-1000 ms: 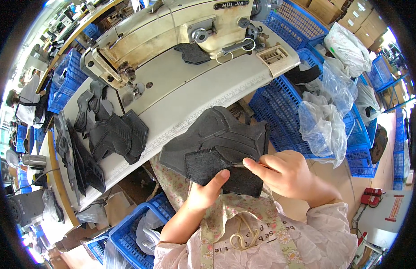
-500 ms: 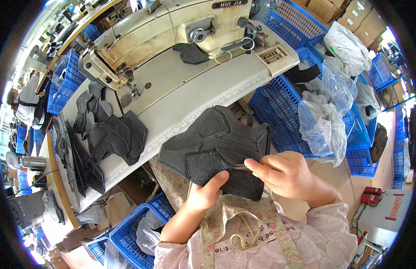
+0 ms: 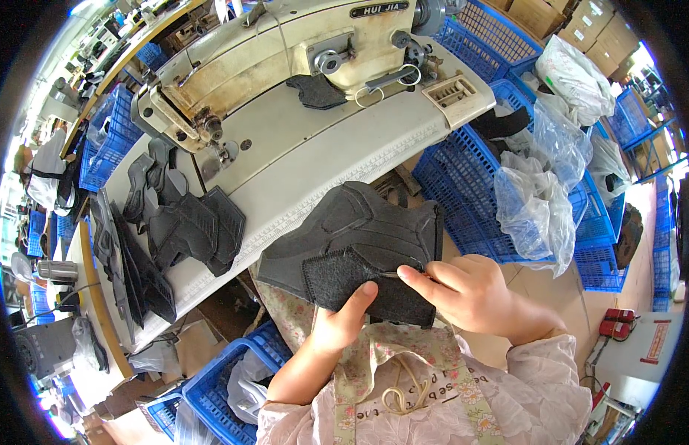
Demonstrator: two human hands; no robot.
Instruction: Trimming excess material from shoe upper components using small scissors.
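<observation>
A black padded fabric piece [image 3: 344, 219] with ridged panels hangs in front of the sewing table. A fuzzy black hook-and-loop patch [image 3: 333, 278] is stitched on its lower part. My left hand [image 3: 343, 315] grips the piece at the patch's lower edge, thumb on top and fingers hidden underneath. In my closed right hand [image 3: 470, 293] is a thin pointed metal tool [image 3: 389, 274], its handle mostly covered by my fingers. The tool's tip touches or lies just over the patch's edge, near my left thumb; I cannot tell which.
A cream sewing machine [image 3: 263, 55] stands on the white table [image 3: 307, 178] ahead. Black cut pieces [image 3: 188, 230] are heaped at the table's left. Blue crates [image 3: 463, 189] with plastic bags [image 3: 537, 208] stand at right; another blue crate [image 3: 225, 382] is below left.
The tool's tip and my right hand have shifted slightly left along the patch's edge. The fabric piece has tilted and moved a little left and toward me. My left hand keeps its grip.
</observation>
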